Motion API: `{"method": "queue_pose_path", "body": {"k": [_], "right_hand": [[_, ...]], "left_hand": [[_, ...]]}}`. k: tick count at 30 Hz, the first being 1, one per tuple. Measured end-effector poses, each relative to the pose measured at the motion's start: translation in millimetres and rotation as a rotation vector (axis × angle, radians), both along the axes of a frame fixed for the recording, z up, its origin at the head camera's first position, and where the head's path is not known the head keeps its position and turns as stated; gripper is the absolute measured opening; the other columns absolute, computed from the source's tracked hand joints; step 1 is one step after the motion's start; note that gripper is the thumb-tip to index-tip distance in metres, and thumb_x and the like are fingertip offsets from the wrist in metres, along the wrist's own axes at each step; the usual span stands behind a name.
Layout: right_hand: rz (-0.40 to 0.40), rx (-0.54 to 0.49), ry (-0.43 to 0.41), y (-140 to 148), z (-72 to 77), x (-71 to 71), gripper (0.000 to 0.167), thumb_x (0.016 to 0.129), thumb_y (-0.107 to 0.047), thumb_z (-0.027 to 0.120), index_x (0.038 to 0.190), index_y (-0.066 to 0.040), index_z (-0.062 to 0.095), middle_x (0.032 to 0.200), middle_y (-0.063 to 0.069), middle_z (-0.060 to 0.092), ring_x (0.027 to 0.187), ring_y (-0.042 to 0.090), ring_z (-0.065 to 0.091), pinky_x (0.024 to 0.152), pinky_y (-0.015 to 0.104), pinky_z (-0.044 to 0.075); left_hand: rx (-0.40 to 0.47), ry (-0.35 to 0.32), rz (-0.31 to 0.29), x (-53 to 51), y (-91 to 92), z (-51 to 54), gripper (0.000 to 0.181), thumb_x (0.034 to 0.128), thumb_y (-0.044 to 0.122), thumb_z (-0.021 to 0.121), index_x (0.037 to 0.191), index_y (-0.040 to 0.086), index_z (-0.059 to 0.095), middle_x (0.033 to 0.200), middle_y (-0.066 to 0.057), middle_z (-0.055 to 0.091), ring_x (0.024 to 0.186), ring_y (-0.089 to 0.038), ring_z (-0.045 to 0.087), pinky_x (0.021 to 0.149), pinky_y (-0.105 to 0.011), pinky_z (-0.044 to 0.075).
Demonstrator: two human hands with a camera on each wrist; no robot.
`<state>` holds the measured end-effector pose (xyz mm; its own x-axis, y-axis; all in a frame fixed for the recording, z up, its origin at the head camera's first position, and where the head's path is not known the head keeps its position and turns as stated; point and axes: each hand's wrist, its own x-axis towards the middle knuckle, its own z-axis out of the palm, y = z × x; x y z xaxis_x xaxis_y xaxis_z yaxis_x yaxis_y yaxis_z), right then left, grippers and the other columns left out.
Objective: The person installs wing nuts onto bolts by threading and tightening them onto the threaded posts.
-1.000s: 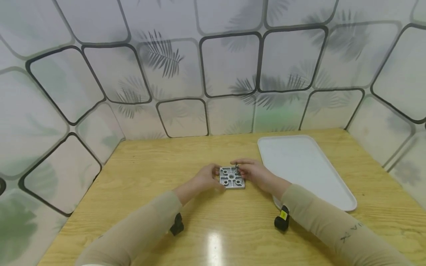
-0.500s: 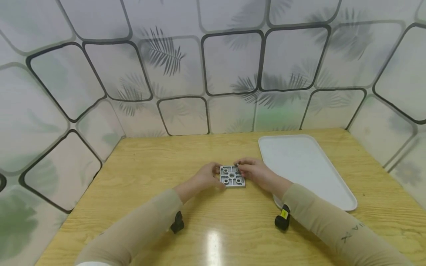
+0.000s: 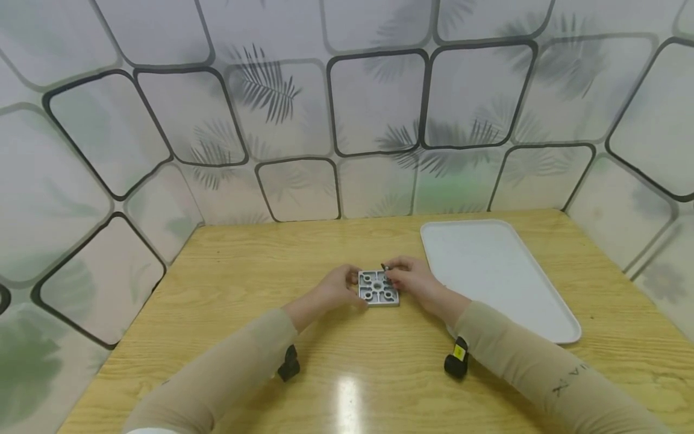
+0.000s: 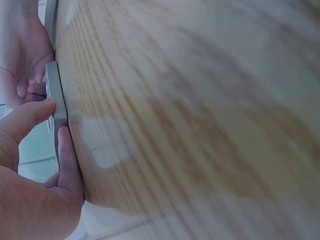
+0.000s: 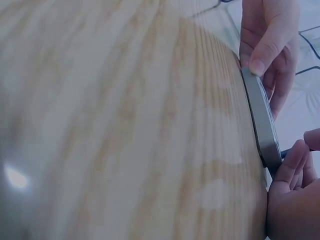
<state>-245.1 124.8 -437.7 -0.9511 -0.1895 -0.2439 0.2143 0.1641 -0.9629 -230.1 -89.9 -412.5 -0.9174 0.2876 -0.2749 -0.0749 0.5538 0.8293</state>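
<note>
A square silver metal plate (image 3: 378,297), with a hole in its middle and a ringed hole near each corner, lies on the wooden table. My left hand (image 3: 333,289) grips it by the left side; in the left wrist view the thumb presses its edge and a finger lies along its side. At the plate's far right corner, my right hand (image 3: 416,282) pinches a small dark screw (image 3: 384,266) between thumb and fingers. In the right wrist view part of the dark screw (image 5: 284,153) shows between the plate and the fingertips; the rest is hidden.
A white rectangular tray (image 3: 488,259) lies to the right, partly under the right forearm. Black wrist devices hang below both sleeves. The patterned wall covering (image 3: 374,108) rises behind the table's far edge and at both sides.
The dark screw's visible end has tilted leftward while my right fingers shifted slightly on it. My left hand and the plate stay in place.
</note>
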Motion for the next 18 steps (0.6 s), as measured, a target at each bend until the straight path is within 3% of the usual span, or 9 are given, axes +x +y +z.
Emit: {"method": "queue_pose_path", "body": {"k": [3, 7, 13, 18], "right_hand": [[-0.015, 0.006, 0.01, -1.6, 0.0, 1.5, 0.038, 0.101, -0.007, 0.064, 0.136, 0.007, 0.059, 0.121, 0.013, 0.069, 0.093, 0.008, 0.061, 0.078, 0.016, 0.055], [0.058, -0.056, 0.029, 4.1, 0.2, 1.5, 0.043, 0.099, -0.002, 0.061, 0.14, 0.008, 0.053, 0.105, 0.004, 0.064, 0.09, 0.007, 0.06, 0.079, 0.016, 0.055], [0.148, -0.221, 0.0, 14.3, -0.8, -3.1, 0.043, 0.101, 0.0, 0.047, 0.144, 0.009, 0.046, 0.099, -0.002, 0.058, 0.087, 0.004, 0.057, 0.081, 0.017, 0.054], [0.154, -0.215, -0.013, 14.9, -1.2, -5.4, 0.044, 0.108, -0.005, 0.041, 0.149, 0.01, 0.047, 0.096, -0.002, 0.057, 0.087, 0.006, 0.056, 0.08, 0.018, 0.054]], "left_hand": [[-0.002, 0.001, -0.003, 0.1, 0.0, 0.1, 0.083, 0.0751, -0.002, 0.09, 0.149, -0.002, 0.052, 0.126, -0.014, 0.063, 0.096, -0.019, 0.065, 0.096, -0.033, 0.055], [0.016, 0.0, -0.005, -0.1, -0.3, -1.0, 0.083, 0.0746, -0.003, 0.089, 0.148, -0.003, 0.052, 0.126, -0.014, 0.063, 0.096, -0.019, 0.065, 0.096, -0.033, 0.055], [0.03, 0.009, -0.003, -0.3, -0.1, -1.5, 0.082, 0.0741, -0.005, 0.089, 0.147, -0.004, 0.052, 0.126, -0.015, 0.063, 0.095, -0.018, 0.065, 0.093, -0.03, 0.056], [0.025, 0.011, -0.008, -1.0, -0.4, -2.7, 0.082, 0.0745, -0.004, 0.09, 0.147, -0.004, 0.052, 0.126, -0.014, 0.062, 0.099, -0.02, 0.063, 0.098, -0.034, 0.055]]}}
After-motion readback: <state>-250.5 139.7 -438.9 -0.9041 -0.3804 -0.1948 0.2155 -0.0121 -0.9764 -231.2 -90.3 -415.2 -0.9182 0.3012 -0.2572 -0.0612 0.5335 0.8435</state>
